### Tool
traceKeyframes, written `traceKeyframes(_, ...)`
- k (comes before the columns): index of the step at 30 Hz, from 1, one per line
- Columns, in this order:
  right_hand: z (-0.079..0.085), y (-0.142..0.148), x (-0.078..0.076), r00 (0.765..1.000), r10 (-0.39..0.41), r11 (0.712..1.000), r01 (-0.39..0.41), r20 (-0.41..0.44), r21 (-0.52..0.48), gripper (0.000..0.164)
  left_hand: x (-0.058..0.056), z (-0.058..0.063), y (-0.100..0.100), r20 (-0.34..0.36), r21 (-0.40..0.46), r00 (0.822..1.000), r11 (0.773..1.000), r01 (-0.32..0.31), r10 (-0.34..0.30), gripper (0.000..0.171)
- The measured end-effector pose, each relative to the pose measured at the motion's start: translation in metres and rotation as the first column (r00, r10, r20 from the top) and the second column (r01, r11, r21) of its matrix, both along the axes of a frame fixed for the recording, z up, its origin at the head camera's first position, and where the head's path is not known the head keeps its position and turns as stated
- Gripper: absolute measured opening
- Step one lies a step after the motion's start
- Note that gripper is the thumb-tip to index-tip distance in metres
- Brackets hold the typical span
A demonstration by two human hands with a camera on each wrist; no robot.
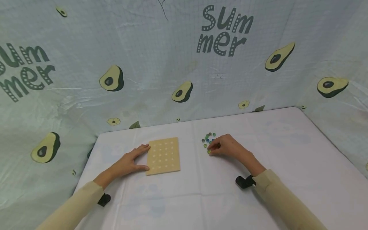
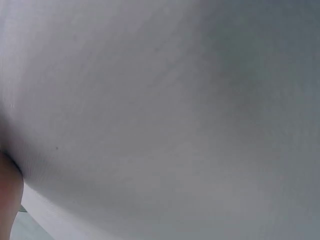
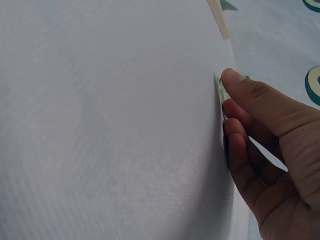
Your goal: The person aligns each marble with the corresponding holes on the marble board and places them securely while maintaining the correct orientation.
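A square light-wood board [image 1: 168,161] with rows of small pale hollows lies on the table. My left hand [image 1: 130,163] rests at its left side, straight fingertips on the upper left edge and thumb by the lower left corner. To the right of the board, my right hand [image 1: 228,147] is down at the tabletop, pinching a yellow-green glass marble [image 1: 209,152] between thumb and fingers. In the right wrist view, the thumb and fingertips [image 3: 233,77] close around a greenish glassy piece [image 3: 223,91]. Just beyond the hand sits a loose cluster of small marbles [image 1: 207,140], green, blue and dark.
A white cloth [image 1: 184,204] covers the table. Behind it hangs a backdrop [image 1: 149,64] printed with avocados and lettering. Black wrist cameras [image 1: 243,182] sit under both sleeves. The left wrist view shows mostly blurred white cloth.
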State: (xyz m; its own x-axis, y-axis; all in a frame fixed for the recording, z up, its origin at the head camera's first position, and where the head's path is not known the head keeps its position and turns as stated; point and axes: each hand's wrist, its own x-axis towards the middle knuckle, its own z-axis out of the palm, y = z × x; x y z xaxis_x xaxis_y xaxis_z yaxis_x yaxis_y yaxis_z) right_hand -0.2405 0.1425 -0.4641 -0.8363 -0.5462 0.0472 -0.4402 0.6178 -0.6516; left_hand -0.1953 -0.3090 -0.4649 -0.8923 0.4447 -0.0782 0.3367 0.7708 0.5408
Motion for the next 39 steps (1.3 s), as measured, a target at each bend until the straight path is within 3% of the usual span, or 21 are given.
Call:
traceKeyframes(7, 0.001, 0.001, -0.003, 0.999, 0.018, 1.000, -0.018, -0.032, -0.001, 0.013, -0.003, 0.005, 0.001, 0.036, -0.019, 0.999, 1.000, 0.000, 0.001, 0.098)
traceKeyframes(13, 0.002, 0.005, -0.007, 0.998, 0.061, 0.998, -0.061, -0.024, 0.008, 0.016, -0.006, 0.007, 0.001, 0.036, -0.043, 0.999, 0.998, 0.037, -0.035, 0.097)
traceKeyframes(24, -0.002, 0.009, -0.016, 0.985, 0.151, 0.989, -0.150, -0.082, 0.019, 0.016, -0.002, 0.005, 0.003, 0.061, -0.018, 0.998, 1.000, 0.011, -0.010, 0.098)
traceKeyframes(39, 0.011, 0.016, -0.006, 0.965, 0.210, 0.978, -0.206, -0.157, 0.045, 0.018, 0.001, -0.004, 0.000, 0.026, -0.006, 0.999, 1.000, 0.023, -0.022, 0.097)
